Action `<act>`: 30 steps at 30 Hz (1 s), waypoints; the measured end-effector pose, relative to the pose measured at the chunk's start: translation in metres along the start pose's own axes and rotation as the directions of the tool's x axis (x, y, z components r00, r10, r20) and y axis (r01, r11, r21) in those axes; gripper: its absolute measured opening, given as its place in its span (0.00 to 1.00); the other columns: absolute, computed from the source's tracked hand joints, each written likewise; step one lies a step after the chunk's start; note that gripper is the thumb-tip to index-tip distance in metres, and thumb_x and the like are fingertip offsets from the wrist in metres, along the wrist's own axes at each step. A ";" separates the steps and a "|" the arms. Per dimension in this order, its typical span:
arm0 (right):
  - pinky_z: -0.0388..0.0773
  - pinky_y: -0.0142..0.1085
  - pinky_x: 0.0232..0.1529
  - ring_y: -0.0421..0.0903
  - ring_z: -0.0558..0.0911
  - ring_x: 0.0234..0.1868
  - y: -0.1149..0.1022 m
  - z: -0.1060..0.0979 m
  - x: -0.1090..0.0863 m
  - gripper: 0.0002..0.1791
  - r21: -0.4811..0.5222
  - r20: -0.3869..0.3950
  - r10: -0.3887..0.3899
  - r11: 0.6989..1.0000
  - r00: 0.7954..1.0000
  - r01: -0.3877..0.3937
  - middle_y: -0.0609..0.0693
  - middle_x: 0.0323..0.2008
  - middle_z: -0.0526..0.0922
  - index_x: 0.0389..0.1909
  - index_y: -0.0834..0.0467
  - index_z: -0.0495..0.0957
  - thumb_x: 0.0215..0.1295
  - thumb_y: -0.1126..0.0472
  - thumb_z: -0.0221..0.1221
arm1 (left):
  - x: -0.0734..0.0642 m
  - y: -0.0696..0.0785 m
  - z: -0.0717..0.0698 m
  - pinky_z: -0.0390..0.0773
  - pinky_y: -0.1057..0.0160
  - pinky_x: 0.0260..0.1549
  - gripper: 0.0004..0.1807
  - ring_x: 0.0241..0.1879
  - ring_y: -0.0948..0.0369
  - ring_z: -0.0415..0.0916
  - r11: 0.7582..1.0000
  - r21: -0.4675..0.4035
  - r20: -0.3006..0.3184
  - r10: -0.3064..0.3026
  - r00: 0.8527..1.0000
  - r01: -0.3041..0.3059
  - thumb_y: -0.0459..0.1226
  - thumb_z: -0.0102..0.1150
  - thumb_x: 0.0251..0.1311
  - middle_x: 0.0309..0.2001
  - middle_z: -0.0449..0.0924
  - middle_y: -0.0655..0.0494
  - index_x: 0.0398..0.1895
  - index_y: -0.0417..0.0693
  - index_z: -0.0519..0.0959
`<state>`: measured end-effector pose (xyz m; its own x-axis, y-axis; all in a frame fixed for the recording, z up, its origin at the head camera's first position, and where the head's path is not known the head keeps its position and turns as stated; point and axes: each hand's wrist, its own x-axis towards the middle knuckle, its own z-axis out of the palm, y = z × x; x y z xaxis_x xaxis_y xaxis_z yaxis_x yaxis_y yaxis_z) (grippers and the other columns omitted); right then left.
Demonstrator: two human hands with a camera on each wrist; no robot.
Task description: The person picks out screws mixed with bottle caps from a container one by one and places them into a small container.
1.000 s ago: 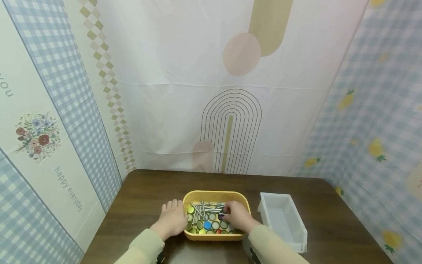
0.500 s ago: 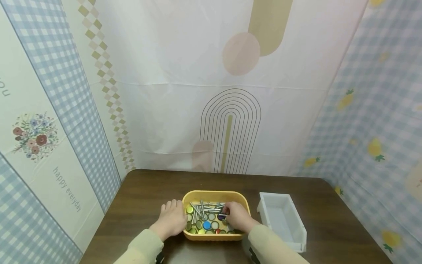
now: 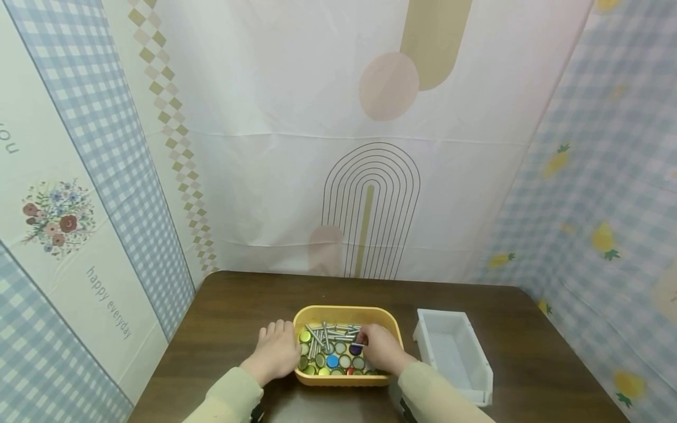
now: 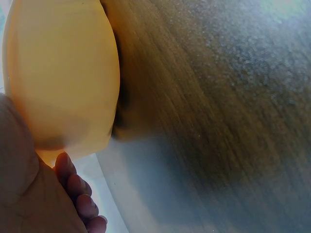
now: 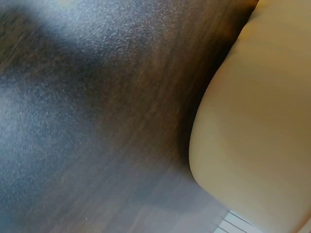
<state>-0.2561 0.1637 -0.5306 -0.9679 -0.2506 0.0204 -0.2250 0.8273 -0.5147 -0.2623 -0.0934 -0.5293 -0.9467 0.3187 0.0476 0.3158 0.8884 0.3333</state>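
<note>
- Cloth backdrop (image 3: 254,194): hangs behind the table (image 3: 243,299) and along both sides; shows blue checks, nested arch lines, a flower bouquet, pineapples and the words "happy everyday".
- Also the table: dark brown, wooden, wide below the cloth; bears two containers and shows glossy, blurred grain in both wrist views.
- Yellow bin (image 3: 346,380): stands upright near the middle of the table, rounded at the corners; holds silver-coloured bolts and bottle caps together.
- White tray (image 3: 456,352): lies to the right of the bin, near but apart, set at a slant with a pale floor in view.
- Pale sleeves (image 3: 230,399): reach in from the near edge, one on either side of the bin.
- Left hand (image 3: 277,349): rests against the left side of the bin, fingers fairly straight and pointing away; well apart from the other hand.
- Right hand (image 3: 383,348): reaches over the right side of the bin, fingers bent and clamped in a pinch.
- Loose bolts (image 3: 325,336): lie crossed in a heap, mostly toward the far left and middle of the bin.
- Bottle caps (image 3: 345,361): spread mainly across the near half, in green, yellow, blue, red and pale tones.
- Pinched bolt (image 3: 358,345): sits at the right fingertips, inside the bin, over a purple cap (image 3: 355,349); cannot tell if touching it.
</note>
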 end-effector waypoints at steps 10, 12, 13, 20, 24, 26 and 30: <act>0.74 0.37 0.33 0.40 0.73 0.30 -0.001 -0.006 0.000 0.06 0.014 -0.089 -0.053 0.998 0.995 0.054 0.44 0.27 0.75 0.33 0.58 0.78 0.59 0.72 0.60 | -0.001 0.000 0.000 0.59 0.49 0.40 0.14 0.36 0.51 0.59 1.000 0.003 -0.014 -0.001 1.000 0.001 0.42 0.54 0.59 0.32 0.60 0.51 0.38 0.40 0.68; 0.74 0.37 0.33 0.40 0.74 0.31 -0.002 -0.011 -0.001 0.05 0.073 -0.089 -0.028 0.997 0.996 0.035 0.45 0.29 0.76 0.35 0.60 0.78 0.61 0.71 0.60 | -0.001 -0.001 0.002 0.59 0.49 0.40 0.14 0.36 0.51 0.59 1.000 0.004 -0.025 0.002 1.000 -0.002 0.42 0.54 0.59 0.31 0.60 0.51 0.38 0.40 0.68; 0.74 0.37 0.34 0.40 0.75 0.31 -0.003 -0.013 -0.001 0.04 0.108 -0.084 -0.012 0.994 0.996 0.021 0.46 0.29 0.76 0.36 0.60 0.78 0.61 0.70 0.60 | 0.000 -0.001 0.003 0.59 0.49 0.40 0.13 0.36 0.51 0.58 1.000 0.003 -0.029 0.004 1.000 -0.004 0.42 0.53 0.59 0.31 0.60 0.51 0.37 0.40 0.68; 0.77 0.37 0.33 0.45 0.79 0.34 0.001 -0.030 -0.006 0.08 0.331 -0.066 0.067 0.943 0.996 -0.042 0.52 0.33 0.80 0.42 0.67 0.77 0.62 0.70 0.59 | -0.001 -0.002 0.001 0.58 0.49 0.39 0.15 0.35 0.51 0.58 1.000 0.005 -0.030 0.007 1.000 -0.007 0.42 0.54 0.58 0.31 0.60 0.51 0.39 0.39 0.68; 0.78 0.37 0.32 0.46 0.80 0.34 0.006 -0.042 -0.010 0.12 0.388 -0.108 0.141 0.917 0.984 -0.089 0.53 0.34 0.81 0.46 0.69 0.78 0.63 0.68 0.59 | -0.001 -0.001 -0.001 0.58 0.49 0.39 0.15 0.36 0.52 0.58 1.000 -0.007 -0.004 0.001 1.000 -0.001 0.42 0.53 0.59 0.32 0.60 0.51 0.39 0.39 0.69; 0.78 0.38 0.31 0.46 0.80 0.34 0.008 -0.049 -0.013 0.13 0.400 -0.121 0.190 0.908 0.974 -0.127 0.52 0.34 0.81 0.48 0.68 0.78 0.64 0.67 0.59 | -0.001 -0.001 -0.001 0.58 0.50 0.39 0.15 0.36 0.52 0.58 1.000 -0.013 0.004 0.002 1.000 -0.002 0.42 0.53 0.59 0.32 0.60 0.51 0.39 0.39 0.69; 0.79 0.43 0.33 0.48 0.80 0.33 0.012 -0.067 -0.021 0.13 0.460 -0.129 0.250 0.872 0.960 -0.166 0.54 0.34 0.81 0.49 0.66 0.79 0.65 0.66 0.59 | 0.000 -0.003 0.001 0.58 0.49 0.39 0.15 0.35 0.52 0.58 1.000 -0.016 -0.011 0.010 1.000 -0.010 0.42 0.54 0.59 0.31 0.59 0.51 0.39 0.39 0.68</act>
<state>-0.2460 0.2124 -0.4796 -0.9995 0.0312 0.0009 0.0158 0.5315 -0.8469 -0.2626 -0.0954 -0.5316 -0.9442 0.3237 0.0612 0.3241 0.8798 0.3478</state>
